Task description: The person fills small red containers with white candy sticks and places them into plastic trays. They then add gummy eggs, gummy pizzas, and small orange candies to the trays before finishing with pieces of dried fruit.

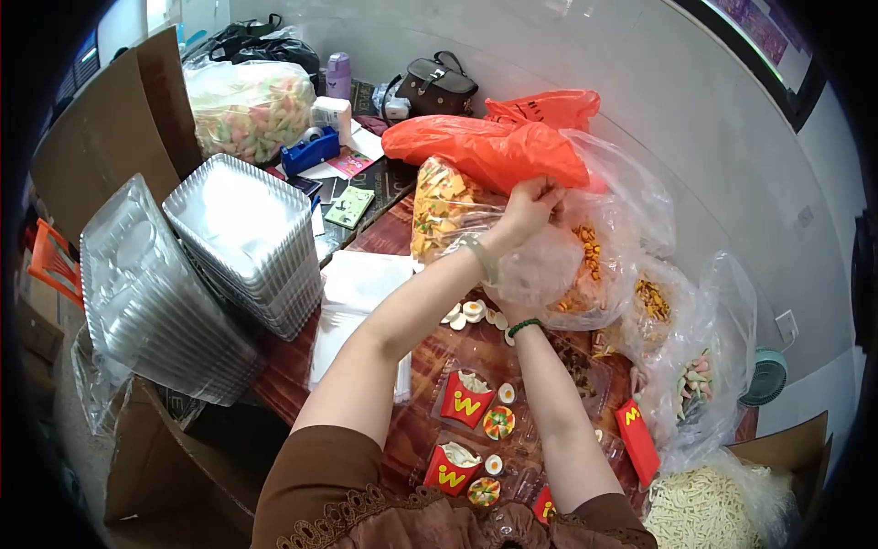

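Observation:
My left hand [535,207] is closed at the rim of a clear plastic bag [540,274], in front of a red plastic bag [485,146]. Small orange pieces [588,252] lie inside the clear bag. My right hand [515,309] reaches up to the same bag; film and my left forearm hide its fingers. Left of it stands a bag of yellow-orange pieces [439,206]. Below my wrists are egg-like discs [472,311]. Closer to me, clear trays hold red fries-box shapes [465,399], small egg shapes [506,393] and round colourful pizza-like pieces [498,423].
Stacks of clear plastic trays [242,238] stand at left near white bags [361,284]. A blue tape dispenser [311,151], a purple bottle [338,75] and a dark handbag [439,87] are at the back. On the right sit more filled bags [695,375] and a green fan [764,377].

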`<state>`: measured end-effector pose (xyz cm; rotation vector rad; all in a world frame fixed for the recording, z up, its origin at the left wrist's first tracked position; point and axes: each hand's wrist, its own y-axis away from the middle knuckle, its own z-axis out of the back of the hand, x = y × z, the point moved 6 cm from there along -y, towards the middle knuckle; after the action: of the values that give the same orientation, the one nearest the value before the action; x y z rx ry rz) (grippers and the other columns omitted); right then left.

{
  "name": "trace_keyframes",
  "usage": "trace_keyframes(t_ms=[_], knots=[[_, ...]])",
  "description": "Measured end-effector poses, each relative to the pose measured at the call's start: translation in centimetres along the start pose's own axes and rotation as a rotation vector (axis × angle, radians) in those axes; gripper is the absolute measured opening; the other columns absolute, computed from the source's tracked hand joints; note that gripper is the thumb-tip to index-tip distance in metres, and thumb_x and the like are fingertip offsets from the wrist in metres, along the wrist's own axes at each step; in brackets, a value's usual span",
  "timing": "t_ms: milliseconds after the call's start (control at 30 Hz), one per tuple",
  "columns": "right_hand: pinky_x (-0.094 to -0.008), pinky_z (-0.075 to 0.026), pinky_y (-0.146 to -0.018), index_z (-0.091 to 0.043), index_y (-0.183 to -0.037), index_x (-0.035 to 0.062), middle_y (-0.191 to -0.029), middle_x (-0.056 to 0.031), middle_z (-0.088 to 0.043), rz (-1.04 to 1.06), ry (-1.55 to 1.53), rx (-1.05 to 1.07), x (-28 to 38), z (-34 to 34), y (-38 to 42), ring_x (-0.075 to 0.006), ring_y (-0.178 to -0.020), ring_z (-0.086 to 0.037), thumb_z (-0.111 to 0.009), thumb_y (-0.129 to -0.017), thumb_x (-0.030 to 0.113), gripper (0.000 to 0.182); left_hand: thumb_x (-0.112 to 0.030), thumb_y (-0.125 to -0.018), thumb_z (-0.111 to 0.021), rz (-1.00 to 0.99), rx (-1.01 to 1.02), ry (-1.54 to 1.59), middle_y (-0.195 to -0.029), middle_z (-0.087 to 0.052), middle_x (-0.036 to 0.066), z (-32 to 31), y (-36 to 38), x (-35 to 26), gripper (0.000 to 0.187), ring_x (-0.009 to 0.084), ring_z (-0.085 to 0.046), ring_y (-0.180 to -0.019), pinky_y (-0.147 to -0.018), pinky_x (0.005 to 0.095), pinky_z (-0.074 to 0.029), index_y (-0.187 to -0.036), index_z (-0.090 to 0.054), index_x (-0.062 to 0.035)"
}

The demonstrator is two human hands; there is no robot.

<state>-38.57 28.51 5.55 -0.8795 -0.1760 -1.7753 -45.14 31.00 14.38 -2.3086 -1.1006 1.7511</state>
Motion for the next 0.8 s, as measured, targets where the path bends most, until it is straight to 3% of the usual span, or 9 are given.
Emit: trace_keyframes(t_ms=[100, 133, 333, 367, 467, 533, 600, 700, 800], knots=[[-0.0368, -0.048, -0.073, -0.063, -0.104, 0.0032, -0.097, -0.0113, -0.065, -0.084, 0.001, 0.011, -2.5, -0.4, 0.2, -0.0238, -0.087, -0.061, -0.061, -0.085, 0.028, 0.031, -0.003, -0.090, -0.052, -0.396, -0.174, -0.192, -0.085, -0.062, 0.006, 4.9, -2.9, -2.2, 0.008, 0.0131, -0.057, -0.075, -0.064, 0.0307, -0.050, -0.094, -0.059, -0.0028], [-0.0354, -0.047, -0.067, -0.062, -0.094, 0.0023, -0.091, -0.0118, -0.064, -0.007, 0.038, -0.207, -7.3, -2.9, -1.3, -0.0220, -0.077, -0.060, -0.061, -0.085, 0.027, 0.026, -0.003, -0.091, -0.050, -0.019, -0.391, -0.222, -0.091, -0.062, 0.006, 6.3, -2.3, -3.5, 0.010, 0.0111, -0.056, -0.078, -0.068, 0.0272, -0.048, -0.095, -0.059, -0.0032], [-0.0397, -0.044, -0.075, -0.060, -0.109, 0.0077, -0.078, -0.0086, -0.059, 0.095, 0.030, -0.154, 0.0, -1.5, -1.4, -0.0235, -0.080, -0.058, -0.056, -0.084, 0.027, 0.031, 0.002, -0.081, -0.058, -1.121, -0.426, -0.452, -0.078, -0.062, 0.009, 1.4, 10.2, -17.4, 0.011, 0.0169, -0.059, -0.073, -0.069, 0.0280, -0.048, -0.091, -0.060, -0.0025], [-0.0420, -0.048, -0.070, -0.057, -0.094, 0.0007, -0.088, -0.0170, -0.061, 0.189, 0.263, -0.233, 3.6, -0.1, -1.0, -0.0306, -0.081, -0.061, -0.059, -0.081, 0.016, 0.020, 0.004, -0.077, -0.060, -1.002, -0.126, -0.573, -0.077, -0.061, 0.010, -0.8, 11.4, -17.0, 0.013, 0.0202, -0.060, -0.072, -0.069, 0.0288, -0.048, -0.088, -0.059, -0.0024], [-0.0387, -0.038, -0.095, -0.057, -0.106, 0.0085, -0.106, -0.0160, -0.056, 0.180, -1.004, -0.016, -0.5, -5.3, -1.4, -0.0293, -0.111, -0.049, -0.057, -0.079, 0.017, 0.027, -0.004, -0.074, -0.061, -0.534, 0.335, -0.837, -0.076, -0.063, 0.015, -2.0, 13.1, -12.7, 0.008, 0.0298, -0.063, -0.074, -0.070, 0.0308, -0.050, -0.081, -0.060, -0.0008], [-0.0394, -0.047, -0.079, -0.059, -0.098, 0.0021, -0.097, -0.0177, -0.060, 0.656, 0.208, -0.298, 6.4, -0.6, 0.2, -0.0319, -0.095, -0.056, -0.059, -0.077, 0.008, 0.023, -0.017, -0.081, -0.059, -0.218, 0.102, -1.489, -0.083, -0.067, 0.015, 3.5, 10.8, -8.4, 0.021, 0.0320, -0.065, -0.078, -0.074, 0.0383, -0.051, -0.092, -0.064, -0.0008], [-0.0410, -0.047, -0.076, -0.060, -0.096, 0.0017, -0.090, -0.0171, -0.059, 0.473, 0.286, 0.057, 4.8, -1.6, -0.2, -0.0324, -0.092, -0.056, -0.059, -0.074, 0.005, 0.022, -0.028, -0.085, -0.053, 0.396, 0.032, -1.891, -0.089, -0.067, 0.016, 11.2, 9.6, -5.3, 0.031, 0.0343, -0.064, -0.085, -0.076, 0.0427, -0.050, -0.096, -0.066, -0.0022], [-0.0421, -0.049, -0.072, -0.057, -0.086, 0.0031, -0.097, -0.0122, -0.059, 0.348, 0.182, 0.462, 3.0, -1.7, -0.6, -0.0323, -0.087, -0.059, -0.065, -0.072, 0.008, 0.017, -0.035, -0.084, -0.056, 0.367, -0.014, -2.012, -0.092, -0.067, 0.016, 17.2, 9.9, -4.6, 0.035, 0.0324, -0.063, -0.091, -0.082, 0.0462, -0.047, -0.099, -0.067, -0.0055], [-0.0398, -0.050, -0.074, -0.058, -0.083, 0.0017, -0.100, -0.0142, -0.060, 0.538, 0.242, -0.025, 5.0, 0.7, 1.2, -0.0327, -0.086, -0.061, -0.062, -0.071, 0.004, 0.012, -0.056, -0.075, -0.063, 0.651, 0.085, -1.967, -0.116, -0.062, 0.014, 15.9, 10.6, -6.8, 0.057, 0.0324, -0.051, -0.116, -0.095, 0.0488, -0.039, -0.108, -0.068, -0.0102]])
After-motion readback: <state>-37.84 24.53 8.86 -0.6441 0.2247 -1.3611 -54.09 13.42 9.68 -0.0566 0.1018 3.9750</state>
